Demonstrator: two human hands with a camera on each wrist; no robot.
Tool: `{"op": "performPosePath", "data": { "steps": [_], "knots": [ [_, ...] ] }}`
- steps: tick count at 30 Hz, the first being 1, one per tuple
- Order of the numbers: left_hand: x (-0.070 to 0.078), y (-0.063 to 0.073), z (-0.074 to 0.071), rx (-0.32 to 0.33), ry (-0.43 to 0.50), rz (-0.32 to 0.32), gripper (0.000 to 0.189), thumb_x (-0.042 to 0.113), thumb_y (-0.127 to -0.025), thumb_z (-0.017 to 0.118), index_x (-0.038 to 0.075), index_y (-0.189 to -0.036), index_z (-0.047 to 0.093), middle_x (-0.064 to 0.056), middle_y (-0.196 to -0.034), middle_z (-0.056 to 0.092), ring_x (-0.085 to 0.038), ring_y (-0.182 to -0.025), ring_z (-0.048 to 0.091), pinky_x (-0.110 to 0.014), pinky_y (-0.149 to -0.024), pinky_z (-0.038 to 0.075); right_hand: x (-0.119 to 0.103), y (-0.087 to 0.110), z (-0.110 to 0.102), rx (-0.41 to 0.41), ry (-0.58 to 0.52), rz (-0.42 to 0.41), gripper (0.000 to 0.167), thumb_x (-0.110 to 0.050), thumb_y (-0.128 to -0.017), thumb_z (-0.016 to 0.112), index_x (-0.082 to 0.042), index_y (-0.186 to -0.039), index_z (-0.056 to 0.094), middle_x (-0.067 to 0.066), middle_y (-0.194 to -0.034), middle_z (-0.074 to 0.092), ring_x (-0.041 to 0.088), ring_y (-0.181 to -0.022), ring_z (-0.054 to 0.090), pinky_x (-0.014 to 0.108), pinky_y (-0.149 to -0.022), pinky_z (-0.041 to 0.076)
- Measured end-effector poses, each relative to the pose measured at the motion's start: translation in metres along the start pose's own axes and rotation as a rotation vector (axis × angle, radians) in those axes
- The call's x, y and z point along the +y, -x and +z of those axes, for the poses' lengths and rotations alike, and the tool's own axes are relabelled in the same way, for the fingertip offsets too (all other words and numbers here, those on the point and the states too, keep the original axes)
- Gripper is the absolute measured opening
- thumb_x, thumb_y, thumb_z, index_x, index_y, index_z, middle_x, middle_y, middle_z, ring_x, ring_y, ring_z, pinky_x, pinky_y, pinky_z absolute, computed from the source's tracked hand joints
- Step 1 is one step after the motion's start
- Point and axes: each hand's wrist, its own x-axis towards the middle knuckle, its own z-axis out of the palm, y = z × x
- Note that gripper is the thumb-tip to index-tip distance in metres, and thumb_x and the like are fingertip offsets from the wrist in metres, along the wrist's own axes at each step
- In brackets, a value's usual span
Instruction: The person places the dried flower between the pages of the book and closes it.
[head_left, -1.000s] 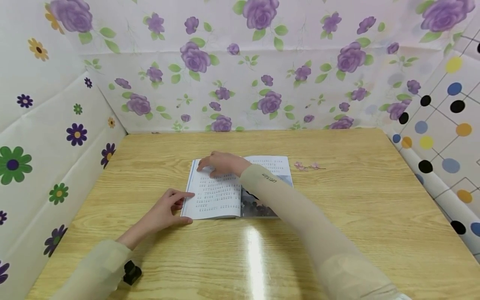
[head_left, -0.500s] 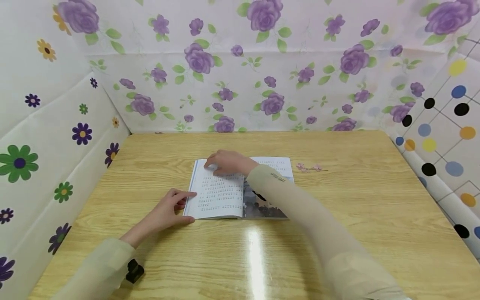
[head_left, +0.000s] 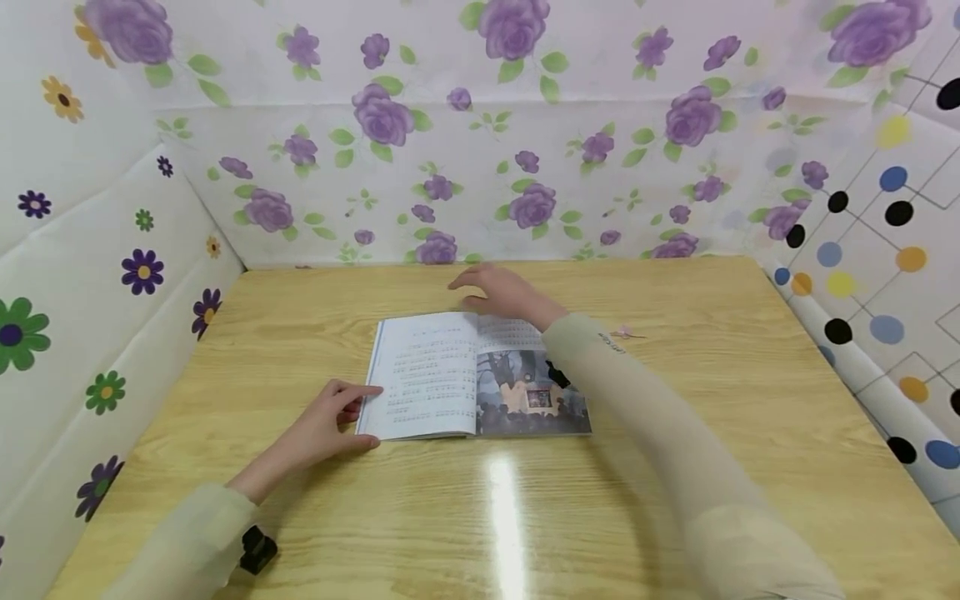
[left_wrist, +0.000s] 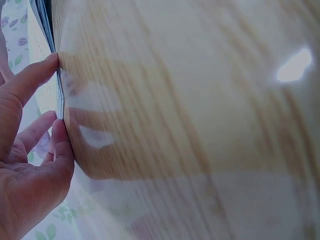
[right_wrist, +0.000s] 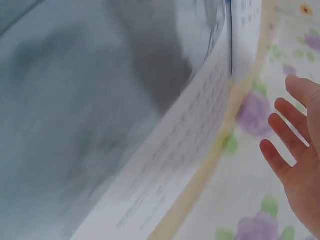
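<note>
An open book (head_left: 429, 379) lies flat on the wooden table, a page of text on its left and a picture (head_left: 528, 396) under text on its right. My left hand (head_left: 330, 421) rests at the book's left edge, index finger on the page and thumb by the lower corner. The left wrist view shows that hand's fingertips (left_wrist: 56, 120) touching the book's edge. Just beyond the book's top edge hovers my right hand (head_left: 510, 293), its fingers loosely extended and holding nothing. In the right wrist view, this hand (right_wrist: 302, 155) is apart from the pages (right_wrist: 187, 117).
A small pink flower sprig (head_left: 628, 332) lies right of the book, partly hidden by my right sleeve (head_left: 637, 400). Flower-patterned sheets (head_left: 465, 225) stand behind and left of the table (head_left: 390, 525), and a dotted sheet (head_left: 862, 250) stands on the right.
My right hand has lifted off the left page and moved right and away, past the book's top edge. More of both pages now shows. The left hand stays at the book's left edge.
</note>
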Motion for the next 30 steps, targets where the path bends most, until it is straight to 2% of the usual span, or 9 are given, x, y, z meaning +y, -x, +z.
{"op": "performPosePath", "data": {
  "steps": [5,8,13,18,26,30],
  "knots": [
    [-0.001,0.005,-0.001,0.006,-0.003,-0.007,0.067,0.027,-0.078,0.085,0.011,-0.137,0.058,-0.012,-0.115,0.049,-0.017,-0.097,0.049,-0.029,-0.086,0.049,0.021,0.020,-0.006,0.042,-0.032,0.061,0.039,-0.019,-0.100,0.059,-0.012,-0.138,0.058,0.011,-0.145,0.054,0.032,-0.138,0.047,0.047,-0.116,0.036],
    [-0.001,0.005,0.000,0.011,-0.004,-0.002,0.067,0.028,-0.078,0.085,0.011,-0.137,0.058,-0.011,-0.115,0.050,-0.017,-0.096,0.049,-0.026,-0.084,0.049,0.036,0.036,-0.009,0.097,-0.025,0.103,0.039,-0.018,-0.099,0.061,-0.012,-0.137,0.058,0.012,-0.143,0.056,0.032,-0.135,0.050,0.048,-0.114,0.038],
    [-0.001,0.004,0.000,0.007,0.000,-0.008,0.067,0.028,-0.078,0.085,0.011,-0.137,0.058,-0.011,-0.116,0.049,-0.017,-0.096,0.049,-0.026,-0.084,0.048,0.058,0.072,-0.013,0.174,-0.038,0.213,0.039,-0.018,-0.099,0.061,-0.010,-0.137,0.058,0.014,-0.140,0.057,0.034,-0.128,0.055,0.050,-0.107,0.044],
    [0.000,0.003,0.000,-0.002,0.000,-0.010,0.068,0.028,-0.078,0.085,0.011,-0.137,0.058,-0.012,-0.116,0.049,-0.017,-0.097,0.049,-0.026,-0.084,0.049,0.075,0.112,-0.019,0.202,-0.058,0.330,0.039,-0.020,-0.100,0.059,-0.011,-0.138,0.057,0.015,-0.141,0.056,0.035,-0.125,0.055,0.053,-0.103,0.046],
    [0.002,0.002,-0.002,-0.005,-0.005,-0.017,0.068,0.028,-0.078,0.085,0.011,-0.138,0.058,-0.013,-0.116,0.049,-0.019,-0.098,0.050,-0.029,-0.085,0.049,0.089,0.159,-0.025,0.215,-0.009,0.382,0.036,-0.017,-0.100,0.059,-0.008,-0.134,0.060,0.019,-0.137,0.058,0.038,-0.122,0.057,0.056,-0.099,0.047],
    [0.003,0.002,-0.002,-0.002,-0.006,-0.013,0.068,0.027,-0.078,0.085,0.010,-0.138,0.058,-0.013,-0.115,0.049,-0.019,-0.097,0.050,-0.028,-0.084,0.049,0.091,0.175,-0.026,0.213,0.028,0.368,0.034,-0.012,-0.098,0.060,-0.005,-0.131,0.062,0.023,-0.132,0.061,0.040,-0.117,0.060,0.056,-0.094,0.050]
  ]
}}
